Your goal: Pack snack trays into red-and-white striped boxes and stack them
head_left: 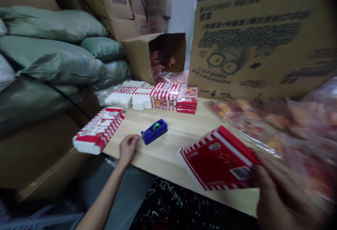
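My right hand [279, 191] is at the lower right, blurred, gripping the right edge of a flat red-and-white striped box [218, 159] held just above the wooden table [168, 152]. My left hand [128, 147] rests on the table's near edge with its fingers curled loosely and nothing in it. A blue tape dispenser [154, 131] lies a little to its right. A stack of flat striped boxes [98, 130] overhangs the table's left corner.
More striped boxes [164, 96] and white folded blanks [129, 96] are stacked at the back. Clear packets of orange snacks [263, 117] cover the right side. A large printed carton [263, 37] stands behind, an open carton [155, 56] beside it, green sacks [52, 51] on the left.
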`<state>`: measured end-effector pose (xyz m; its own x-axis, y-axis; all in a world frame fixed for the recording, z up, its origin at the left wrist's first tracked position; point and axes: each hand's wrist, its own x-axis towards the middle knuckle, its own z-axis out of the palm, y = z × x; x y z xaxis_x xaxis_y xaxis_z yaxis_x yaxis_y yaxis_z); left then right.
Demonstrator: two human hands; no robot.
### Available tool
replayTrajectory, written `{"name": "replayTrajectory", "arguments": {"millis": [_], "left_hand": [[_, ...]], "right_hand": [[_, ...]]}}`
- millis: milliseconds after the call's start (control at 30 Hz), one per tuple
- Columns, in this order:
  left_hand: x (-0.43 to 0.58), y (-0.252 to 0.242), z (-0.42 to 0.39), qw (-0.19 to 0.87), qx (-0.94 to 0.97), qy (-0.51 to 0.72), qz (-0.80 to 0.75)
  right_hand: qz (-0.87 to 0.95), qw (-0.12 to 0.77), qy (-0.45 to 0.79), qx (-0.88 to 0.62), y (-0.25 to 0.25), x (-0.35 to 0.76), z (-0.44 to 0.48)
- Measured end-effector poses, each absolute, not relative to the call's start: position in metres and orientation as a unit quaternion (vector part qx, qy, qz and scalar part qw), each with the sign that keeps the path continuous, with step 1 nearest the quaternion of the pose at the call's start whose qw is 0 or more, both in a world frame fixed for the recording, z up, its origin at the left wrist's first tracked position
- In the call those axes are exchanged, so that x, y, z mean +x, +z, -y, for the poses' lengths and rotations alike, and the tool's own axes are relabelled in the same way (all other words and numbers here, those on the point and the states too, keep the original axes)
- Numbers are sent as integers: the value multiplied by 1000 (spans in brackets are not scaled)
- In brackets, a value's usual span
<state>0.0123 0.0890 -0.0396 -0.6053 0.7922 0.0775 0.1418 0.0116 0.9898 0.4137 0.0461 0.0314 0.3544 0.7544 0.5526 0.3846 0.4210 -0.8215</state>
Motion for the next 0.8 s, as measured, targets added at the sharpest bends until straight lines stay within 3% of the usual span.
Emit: {"name": "replayTrajectory", "arguments": {"millis": [133, 333, 633, 733, 800], "left_hand": [[82, 6, -64, 260, 394, 622, -624], [214, 68, -39, 454, 453, 614, -461], [237, 42, -58, 603, 364, 581, -409], [233, 35, -66, 587, 402, 553, -433], [226, 30, -75, 514, 461, 543, -478]], "right_hand": [[629, 617, 94, -464, 38, 383, -47], [687, 595, 58, -414, 24, 371, -46], [693, 587, 116, -401, 15, 378, -45], [734, 551, 137, -373, 19, 387, -50], [749, 532, 161, -360, 26, 394, -53]]}}
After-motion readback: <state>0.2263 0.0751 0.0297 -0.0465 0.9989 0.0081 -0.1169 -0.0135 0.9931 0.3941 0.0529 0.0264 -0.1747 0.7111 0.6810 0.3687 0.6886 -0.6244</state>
